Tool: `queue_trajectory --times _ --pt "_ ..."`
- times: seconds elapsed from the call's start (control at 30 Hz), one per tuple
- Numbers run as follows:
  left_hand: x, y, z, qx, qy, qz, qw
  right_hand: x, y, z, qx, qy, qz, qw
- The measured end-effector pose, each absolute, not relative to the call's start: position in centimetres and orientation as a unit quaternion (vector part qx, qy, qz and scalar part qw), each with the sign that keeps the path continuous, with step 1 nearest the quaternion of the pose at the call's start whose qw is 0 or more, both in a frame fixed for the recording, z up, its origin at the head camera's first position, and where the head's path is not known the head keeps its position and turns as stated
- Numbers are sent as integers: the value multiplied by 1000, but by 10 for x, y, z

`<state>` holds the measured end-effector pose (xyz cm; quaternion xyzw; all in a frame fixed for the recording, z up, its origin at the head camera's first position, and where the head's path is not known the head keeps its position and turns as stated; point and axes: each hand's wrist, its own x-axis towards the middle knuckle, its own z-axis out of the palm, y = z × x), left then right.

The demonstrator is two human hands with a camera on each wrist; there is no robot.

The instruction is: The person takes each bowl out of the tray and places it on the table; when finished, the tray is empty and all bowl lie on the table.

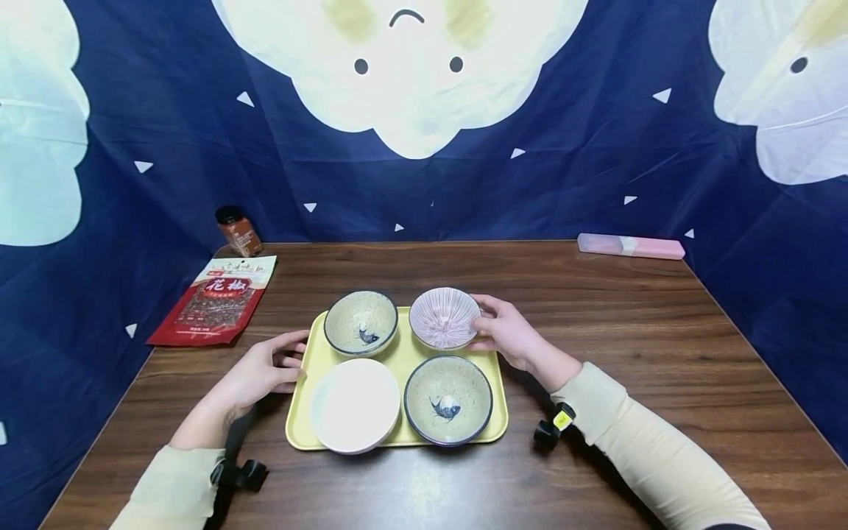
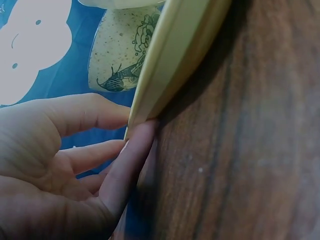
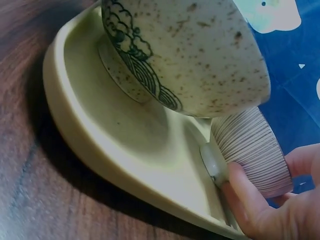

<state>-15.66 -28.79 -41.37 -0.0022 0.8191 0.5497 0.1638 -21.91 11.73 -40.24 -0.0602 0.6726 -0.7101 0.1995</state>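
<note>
A yellow tray (image 1: 401, 439) on the table carries several bowls. My left hand (image 1: 257, 374) pinches the tray's left edge; in the left wrist view, thumb (image 2: 131, 162) and fingers meet at the rim. At the back right of the tray, my right hand (image 1: 506, 331) holds a small striped bowl (image 1: 444, 318) by its right side. The right wrist view shows the bowl's striped outside (image 3: 252, 150) and the thumb low near its foot. A speckled fish bowl (image 1: 361, 324) sits back left, another fish bowl (image 1: 448, 401) front right, and a plain white bowl (image 1: 355, 405) front left.
A red and white spice packet (image 1: 215, 302) lies at the table's left side, with a black-lidded spice jar (image 1: 239, 231) behind it. A pink and clear long case (image 1: 631, 246) lies at the back right. A blue patterned cloth (image 1: 430, 195) hangs around the wooden table (image 1: 629, 331).
</note>
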Motion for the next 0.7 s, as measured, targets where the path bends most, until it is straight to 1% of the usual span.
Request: queue_trajectory --times 0.37,0.5,0.7 --pt "-156 -288 -414 -12 820 550 161 -215 123 -405 -50 662 -725 184" --pt "-154 -288 -415 -10 818 551 164 -211 132 -401 -51 651 -735 183" --pt "-155 -288 -416 -3 815 558 159 -206 149 -391 -55 636 -752 165"
